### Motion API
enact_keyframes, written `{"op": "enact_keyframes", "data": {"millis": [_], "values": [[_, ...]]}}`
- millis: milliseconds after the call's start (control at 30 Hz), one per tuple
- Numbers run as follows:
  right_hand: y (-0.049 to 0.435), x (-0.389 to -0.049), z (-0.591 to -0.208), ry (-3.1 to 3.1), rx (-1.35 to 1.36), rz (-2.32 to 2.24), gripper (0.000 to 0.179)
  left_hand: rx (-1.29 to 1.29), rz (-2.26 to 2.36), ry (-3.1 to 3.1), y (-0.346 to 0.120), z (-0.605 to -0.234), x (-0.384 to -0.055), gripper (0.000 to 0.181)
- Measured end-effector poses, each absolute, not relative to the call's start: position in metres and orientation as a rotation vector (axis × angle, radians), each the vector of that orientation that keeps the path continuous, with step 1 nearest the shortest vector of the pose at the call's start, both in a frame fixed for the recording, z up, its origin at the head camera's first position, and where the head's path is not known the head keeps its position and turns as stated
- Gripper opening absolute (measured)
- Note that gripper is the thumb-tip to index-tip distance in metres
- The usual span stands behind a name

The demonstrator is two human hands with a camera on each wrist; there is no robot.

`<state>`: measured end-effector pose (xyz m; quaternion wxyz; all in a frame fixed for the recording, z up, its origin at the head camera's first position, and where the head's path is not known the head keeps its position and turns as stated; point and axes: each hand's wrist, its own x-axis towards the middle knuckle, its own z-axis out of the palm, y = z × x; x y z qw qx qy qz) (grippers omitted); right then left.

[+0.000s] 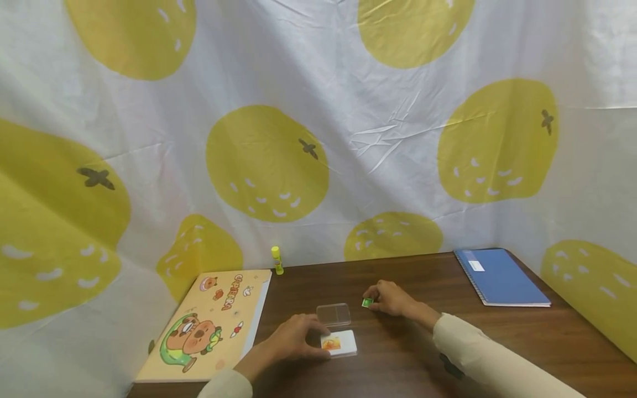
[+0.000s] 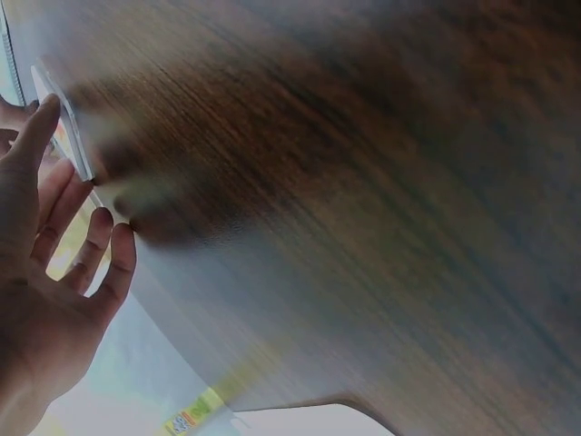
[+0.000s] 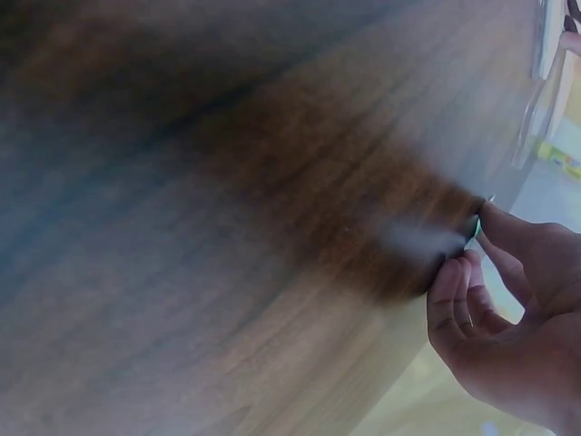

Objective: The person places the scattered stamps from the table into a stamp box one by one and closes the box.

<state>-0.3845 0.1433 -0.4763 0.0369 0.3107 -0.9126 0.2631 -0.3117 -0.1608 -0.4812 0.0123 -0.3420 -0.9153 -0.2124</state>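
Observation:
On the dark wooden table a white card stack (image 1: 348, 341), with an orange picture on top, sits in a clear case bottom. My left hand (image 1: 297, 338) holds it by its left end, thumb at the near corner and fingers at the far one. From the left wrist view the stack (image 2: 74, 136) appears edge-on beside the left hand (image 2: 54, 272). Farther right, my right hand (image 1: 390, 298) pinches a small green card (image 1: 367, 303) at the tabletop. The right wrist view has the right hand (image 3: 508, 309) mostly covering that card.
Just behind the stack lies a clear plastic lid (image 1: 333, 314). A capybara-print box or pad (image 1: 209, 326) is on the left, with a yellow glue stick (image 1: 277, 261) standing behind it. At the right rear lies a blue spiral notebook (image 1: 502, 279). A lemon-print curtain (image 1: 269, 166) hangs behind the table.

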Motion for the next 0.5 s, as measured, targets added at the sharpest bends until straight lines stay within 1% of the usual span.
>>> {"op": "enact_keyframes", "data": {"millis": [500], "values": [[0.148,-0.359,-0.480,-2.734,1.052,0.787,0.019,-1.082,-0.679,-2.842,-0.159,-0.484,-0.313,0.041]]}}
